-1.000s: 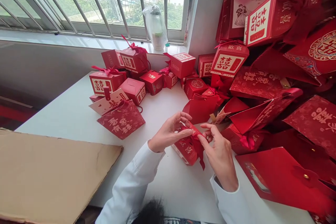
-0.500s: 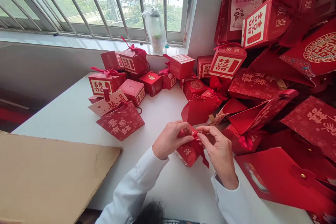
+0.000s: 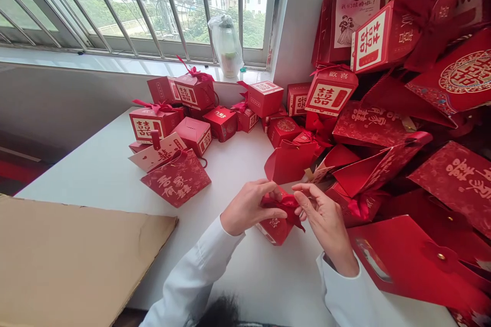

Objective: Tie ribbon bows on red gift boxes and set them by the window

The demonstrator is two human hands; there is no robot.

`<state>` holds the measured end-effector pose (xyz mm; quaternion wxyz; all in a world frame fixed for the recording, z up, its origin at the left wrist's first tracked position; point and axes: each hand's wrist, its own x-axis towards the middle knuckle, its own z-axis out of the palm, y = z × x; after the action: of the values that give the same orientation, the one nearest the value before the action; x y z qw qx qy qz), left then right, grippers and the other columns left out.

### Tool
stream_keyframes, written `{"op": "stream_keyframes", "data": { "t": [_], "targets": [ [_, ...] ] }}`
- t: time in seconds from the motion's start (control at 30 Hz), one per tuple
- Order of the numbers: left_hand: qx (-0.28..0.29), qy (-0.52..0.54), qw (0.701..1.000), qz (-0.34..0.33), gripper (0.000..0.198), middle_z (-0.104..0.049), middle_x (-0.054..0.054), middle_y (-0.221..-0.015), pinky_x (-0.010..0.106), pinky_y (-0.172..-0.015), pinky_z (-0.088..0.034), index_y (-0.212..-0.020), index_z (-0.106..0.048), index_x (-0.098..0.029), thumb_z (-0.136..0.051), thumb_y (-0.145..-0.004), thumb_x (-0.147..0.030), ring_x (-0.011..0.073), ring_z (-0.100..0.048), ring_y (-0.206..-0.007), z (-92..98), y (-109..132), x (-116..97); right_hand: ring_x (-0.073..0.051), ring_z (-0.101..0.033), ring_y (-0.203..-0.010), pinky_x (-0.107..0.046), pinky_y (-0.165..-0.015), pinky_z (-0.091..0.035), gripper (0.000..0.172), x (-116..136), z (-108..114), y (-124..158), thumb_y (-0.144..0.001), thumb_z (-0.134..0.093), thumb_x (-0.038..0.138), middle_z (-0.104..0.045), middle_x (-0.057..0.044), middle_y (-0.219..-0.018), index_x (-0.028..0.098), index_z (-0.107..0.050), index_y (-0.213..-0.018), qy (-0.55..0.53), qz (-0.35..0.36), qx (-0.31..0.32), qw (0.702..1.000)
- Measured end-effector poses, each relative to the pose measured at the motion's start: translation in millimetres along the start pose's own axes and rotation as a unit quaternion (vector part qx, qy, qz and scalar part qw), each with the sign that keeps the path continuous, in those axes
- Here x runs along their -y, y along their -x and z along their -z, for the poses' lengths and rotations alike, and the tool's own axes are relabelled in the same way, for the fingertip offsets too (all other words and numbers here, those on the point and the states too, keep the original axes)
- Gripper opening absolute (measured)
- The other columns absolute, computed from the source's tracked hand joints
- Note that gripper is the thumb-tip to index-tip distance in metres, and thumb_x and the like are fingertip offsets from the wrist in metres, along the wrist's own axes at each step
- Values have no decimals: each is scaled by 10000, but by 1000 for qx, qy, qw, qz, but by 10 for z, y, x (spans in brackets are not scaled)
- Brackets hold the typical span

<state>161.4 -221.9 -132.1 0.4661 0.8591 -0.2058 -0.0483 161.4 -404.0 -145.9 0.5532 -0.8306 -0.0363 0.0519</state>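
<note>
1. the left hand is curled over the top of a red box, and a red ribbon is pinched between its fingers and thumb.
2. the right hand is raised beside it, with the fingers bent and the fingertips brought together at the ribbon's edge. whether the ribbon is caught there cannot be told.
3. the box is held tilted between the hands, above a white table — whether it touches the table cannot be told. it is printed with a red character, and the ribbon is bunched on its upper end.
4. white sleeves cover both forearms.
5. small gift boxes are heaped at the back of the table, beneath a window, with a tag and a red envelope lying in front of them.
6. red gift bags are piled along the wall on the right — the nearest almost touch the right hand.
7. a cardboard sheet lies at the table's left edge.
</note>
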Motion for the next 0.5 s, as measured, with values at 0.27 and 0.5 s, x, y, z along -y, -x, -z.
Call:
{"op": "stream_keyframes", "data": {
  "t": [0.27,0.5],
  "targets": [
    [-12,-15,1000,-13,80,-605,-8,-798,187,-635,-391,-728,-607,-161,-645,-762,-99,88,-510,-646,-56,10,-10,-153,-622,-662,-256,-607,-534,198,68,13,-58,-820,-582,374,-680,-30,-831,201,-659,-876,-5,36,37,999],
    [52,-12,997,-61,151,-563,-5,-755,182,-617,-388,-657,-601,-149,-593,-762,-40,86,-500,-644,-50,-20,50,-152,-618,-720,-248,-661,-500,179,54,-93,-93,-855,-516,282,-650,-18,-803,204,-647,-761,27,116,-24,993]
  ]
}}
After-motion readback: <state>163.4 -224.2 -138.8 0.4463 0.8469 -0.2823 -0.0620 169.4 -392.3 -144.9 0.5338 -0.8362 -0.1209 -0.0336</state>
